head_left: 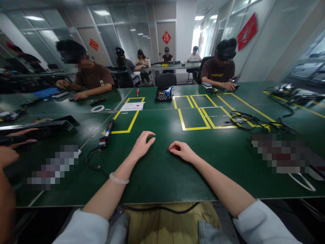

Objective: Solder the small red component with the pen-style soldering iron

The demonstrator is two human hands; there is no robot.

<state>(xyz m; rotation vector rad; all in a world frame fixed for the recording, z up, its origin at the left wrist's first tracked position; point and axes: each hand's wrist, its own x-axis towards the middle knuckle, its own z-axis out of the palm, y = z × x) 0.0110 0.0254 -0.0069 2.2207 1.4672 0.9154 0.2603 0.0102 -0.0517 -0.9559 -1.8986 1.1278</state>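
Over the green tabletop (162,176), my left hand (143,145) is held with its fingers curved and the thumb apart, nothing between them. A pale bracelet (119,178) circles that wrist. My right hand (183,151) is closed in a pinch on a small red object (168,149), mostly covered by the fingertips; its kind cannot be made out. Left of my left hand lies a black and silver cylindrical tool (108,130) that looks like an electric screwdriver, with a black cable (88,157) curling from its lower end.
Yellow tape outlines (196,128) mark the table. Beyond stand a black tray (162,99) of small parts, a paper sheet (132,106) and a tape roll (98,108). Tangled black cables (243,118) lie right. A neighbour's hand (22,139) is at left; other people sit opposite.
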